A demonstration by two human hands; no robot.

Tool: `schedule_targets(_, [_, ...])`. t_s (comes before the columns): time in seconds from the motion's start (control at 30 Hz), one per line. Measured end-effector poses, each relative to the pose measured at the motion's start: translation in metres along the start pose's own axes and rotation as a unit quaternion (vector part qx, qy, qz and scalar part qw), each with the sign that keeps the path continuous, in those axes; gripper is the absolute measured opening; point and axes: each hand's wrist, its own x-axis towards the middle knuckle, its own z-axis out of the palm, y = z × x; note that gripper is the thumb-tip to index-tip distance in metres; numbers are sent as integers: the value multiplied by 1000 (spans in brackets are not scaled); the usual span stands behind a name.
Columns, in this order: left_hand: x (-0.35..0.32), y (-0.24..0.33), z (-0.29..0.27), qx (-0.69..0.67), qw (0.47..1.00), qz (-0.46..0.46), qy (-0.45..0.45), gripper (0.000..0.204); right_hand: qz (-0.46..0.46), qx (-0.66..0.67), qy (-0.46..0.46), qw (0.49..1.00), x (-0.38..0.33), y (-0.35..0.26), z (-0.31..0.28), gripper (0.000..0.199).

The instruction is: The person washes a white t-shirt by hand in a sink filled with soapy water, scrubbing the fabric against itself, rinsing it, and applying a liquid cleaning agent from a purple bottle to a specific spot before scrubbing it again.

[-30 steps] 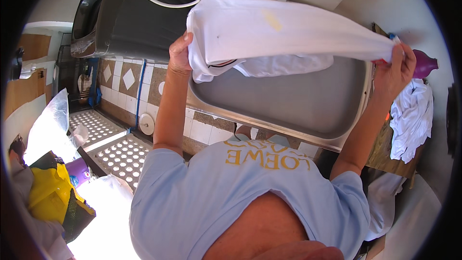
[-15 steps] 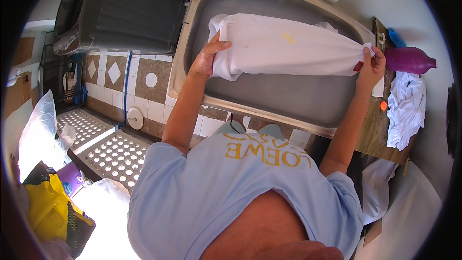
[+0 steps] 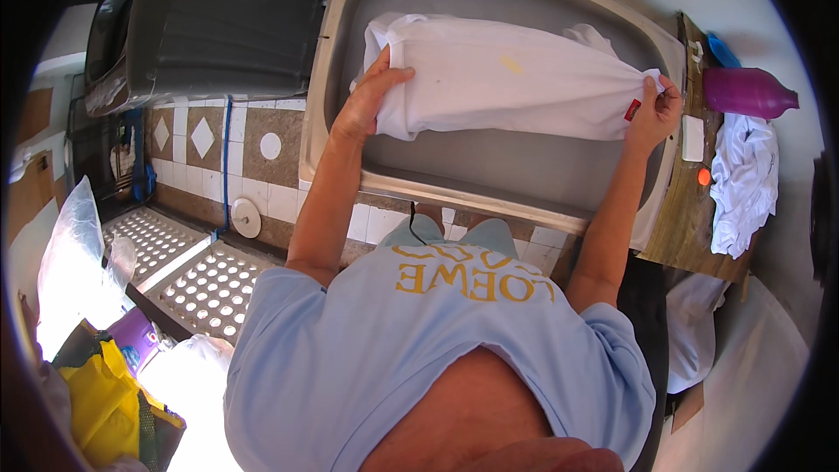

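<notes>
A white cloth garment [image 3: 516, 79] with a yellow stain and a small red tag is stretched sideways over the grey basin of a large sink [image 3: 489, 188]. At its wide left end, my left hand [image 3: 371, 100] grips the edge, thumb on top and the other fingers hidden by the fabric. My right hand [image 3: 655, 112] pinches the gathered narrow end close to the red tag, near the sink's right rim. Folds of the garment bunch up behind its far edge.
Right of the sink, a wooden board [image 3: 677, 218] bears a purple bottle [image 3: 747, 93], a white bar [image 3: 693, 138], an orange cap [image 3: 703, 177] and a crumpled white cloth [image 3: 743, 183]. A dark appliance [image 3: 218, 26] stands to the left. Lower left lies a yellow bag [image 3: 100, 398].
The whole view has shifted slightly. Both hands keep hold of the garment, its right end now drawn a little inward from the sink's right rim.
</notes>
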Motion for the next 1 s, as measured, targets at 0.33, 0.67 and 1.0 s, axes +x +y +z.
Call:
schedule_targets(0.33, [8, -3, -6, 40, 999, -29, -5, 51, -11, -56, -8, 998, 8, 12, -8, 24])
schedule_targets(0.67, [15, -11, 10, 122, 990, -47, -45, 53, -19, -48, 19, 998, 14, 16, -11, 22])
schedule_targets(1.0, [16, -21, 14, 86, 994, 0, -60, 53, -321, -501, 33, 803, 1, -39, 13, 30])
